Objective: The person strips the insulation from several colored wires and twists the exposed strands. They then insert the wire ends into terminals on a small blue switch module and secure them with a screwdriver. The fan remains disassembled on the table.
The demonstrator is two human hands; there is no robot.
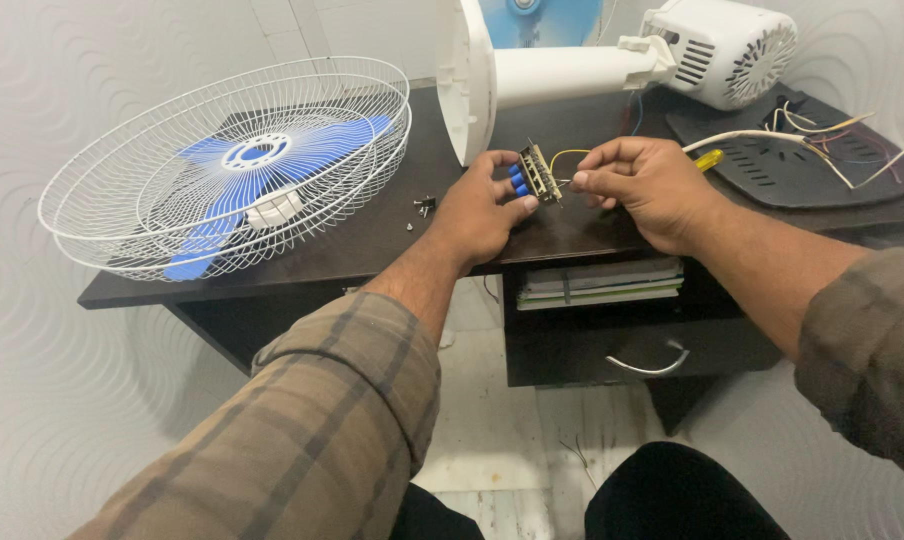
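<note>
My left hand [482, 208] grips a small push-button switch block [532, 174] with blue buttons and a metal frame, held just above the dark desk [372, 240]. My right hand [640, 185] pinches at the block's right side, where a yellow wire [568, 153] joins it. Both hands meet over the desk's front middle. Behind them lies a white fan stand with its round base [467, 80] on edge and the white motor housing [724, 50] at the far right.
A white wire fan guard with a blue blade [234, 165] rests on the desk's left half. Small screws [424, 206] lie beside my left hand. A dark back cover [802, 165] with loose wires and a yellow-handled screwdriver [709, 158] sits right. Books fill the shelf [600, 283] above a drawer.
</note>
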